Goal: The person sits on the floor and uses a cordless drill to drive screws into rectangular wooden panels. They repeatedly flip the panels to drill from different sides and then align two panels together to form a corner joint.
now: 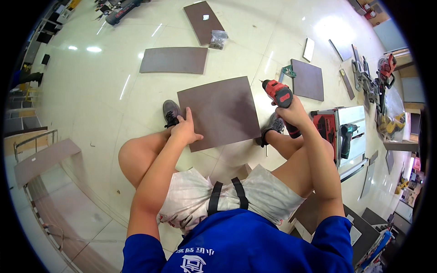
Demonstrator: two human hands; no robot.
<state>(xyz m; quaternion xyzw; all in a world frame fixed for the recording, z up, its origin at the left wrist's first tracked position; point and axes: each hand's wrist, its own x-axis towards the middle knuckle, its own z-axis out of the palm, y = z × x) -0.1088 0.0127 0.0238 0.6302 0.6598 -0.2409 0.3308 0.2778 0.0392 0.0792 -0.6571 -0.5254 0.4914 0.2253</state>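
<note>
A brown rectangular board point(223, 113) stands or lies between my two shoes, its broad face toward me. On its left edge rests my left hand point(184, 129), fingers spread, with the index finger and thumb against the face. My right hand point(293, 113) is wrapped round the grip of a red and black cordless drill point(278, 92). The drill is held up just right of the board, apart from it, with its thin bit pointing up and left. Part of the drill's grip is hidden by my fingers.
Brown panels point(174, 60) lie on the tiled floor ahead, one with a plastic bag of small parts point(218, 39). A green clamp-like tool point(287, 72) sits by another panel point(308, 80). At right, a green drill point(348, 140) rests on a table saw point(330, 132). A trolley point(48, 161) stands left.
</note>
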